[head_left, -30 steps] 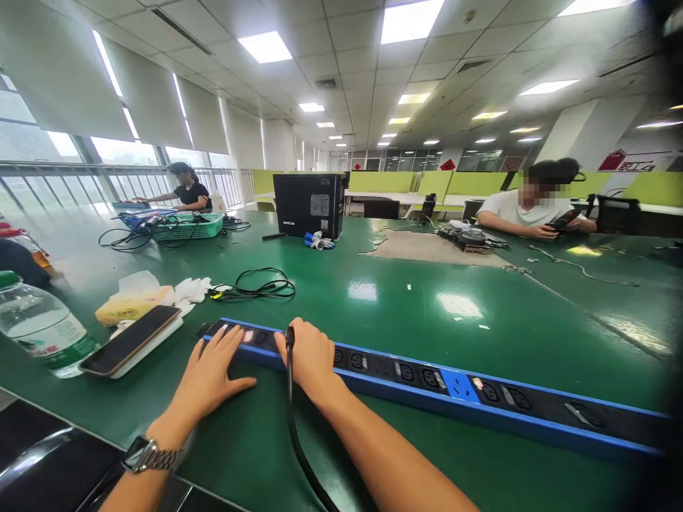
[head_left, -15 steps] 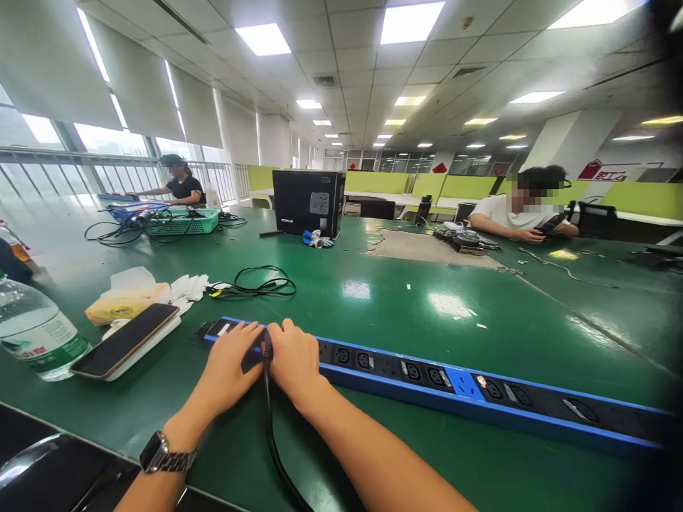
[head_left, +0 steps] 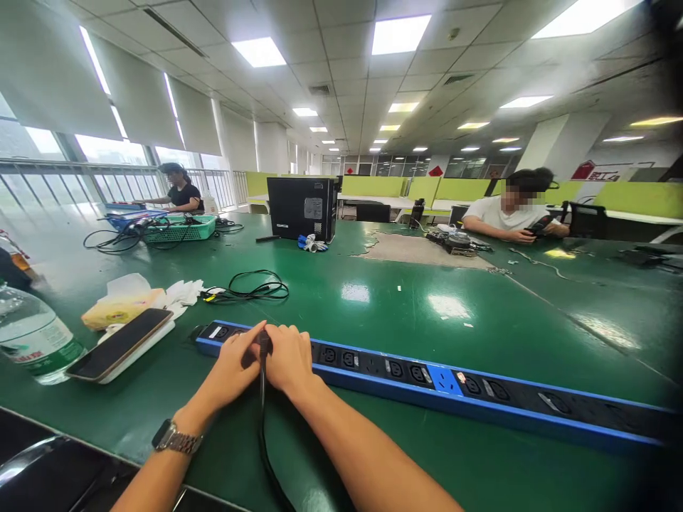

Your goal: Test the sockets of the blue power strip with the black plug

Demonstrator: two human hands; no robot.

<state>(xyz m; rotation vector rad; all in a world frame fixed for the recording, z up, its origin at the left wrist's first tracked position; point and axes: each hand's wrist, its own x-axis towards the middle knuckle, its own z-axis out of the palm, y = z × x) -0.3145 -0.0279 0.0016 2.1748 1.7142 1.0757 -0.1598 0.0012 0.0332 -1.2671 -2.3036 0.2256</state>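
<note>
A long blue and black power strip (head_left: 427, 380) lies across the near green table (head_left: 373, 299). At its left end, the left hand (head_left: 235, 363) and right hand (head_left: 288, 359) pinch a black plug (head_left: 263, 343) between curled fingers.

Bright, even light from ceiling panels (head_left: 400, 34) plus windows (head_left: 107, 149) at left; glare patches on the green table (head_left: 448, 306); wide-angle bending at edges, dark vignette right, far background soft
</note>
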